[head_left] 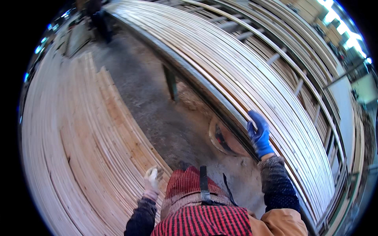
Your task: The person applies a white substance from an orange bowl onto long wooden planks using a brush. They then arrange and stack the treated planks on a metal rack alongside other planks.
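Observation:
My left hand (pixel 152 180), in a whitish glove, hovers by the inner edge of the wide spread of pale wooden boards (pixel 86 141) on the left. Its fingers are loosely bent and a little apart, with nothing visible in them. In a blue glove, my right hand (pixel 260 135) rests at the near edge of the long stack of narrow wooden strips (pixel 236 67) on the right. The thumb stands apart from the stretched fingers, next to the outermost strip. Part of that hand's contact with the wood is hidden.
A metal beam (pixel 189 78) on a green leg (pixel 170 82) carries the right-hand stack. Between the two wood layers runs a dusty floor (pixel 145 98), where a round object (pixel 224 137) lies below the beam. Another person (pixel 98 19) stands far left. Racks with more strips (pixel 299 47) lie beyond.

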The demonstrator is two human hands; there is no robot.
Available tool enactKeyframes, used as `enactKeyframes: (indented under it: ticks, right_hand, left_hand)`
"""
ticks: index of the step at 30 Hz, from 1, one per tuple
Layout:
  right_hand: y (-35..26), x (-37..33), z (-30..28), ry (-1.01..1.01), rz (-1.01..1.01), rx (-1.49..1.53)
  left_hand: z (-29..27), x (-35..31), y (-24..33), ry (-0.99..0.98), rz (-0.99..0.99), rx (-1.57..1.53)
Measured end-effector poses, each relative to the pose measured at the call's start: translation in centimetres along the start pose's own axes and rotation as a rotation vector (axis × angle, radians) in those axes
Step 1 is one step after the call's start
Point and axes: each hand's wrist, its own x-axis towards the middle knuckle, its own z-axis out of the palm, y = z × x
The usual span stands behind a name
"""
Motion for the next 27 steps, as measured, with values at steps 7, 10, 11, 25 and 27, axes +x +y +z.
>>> enactKeyframes:
  ticks: [7,10,11,25,27]
  right_hand:
    - [8.1,-4.6,-11.4,-0.179,0.296,-0.652]
    - [9.7,-2.8,-11.0,-0.289,0.358,-0.819]
    - [10.8,-2.2,-10.3,-0.268,0.331,-0.808]
    - [19.9,2.0,-4.4,-0.403,0.280,-0.655]
    - [19.7,2.3,-4.6,-0.426,0.309,-0.645]
  left_hand:
    - [18.3,13.4,-2.8,-0.361,-0.232,0.216]
    - [24.8,15.2,-5.3,-0.501,-0.207,0.177]
    - [26.3,15.4,-6.2,-0.489,-0.241,0.185]
    - [38.9,19.2,-34.2,-0.216,-0.503,-0.022]
    - [40.4,18.8,-34.6,-0.189,-0.504,0.003]
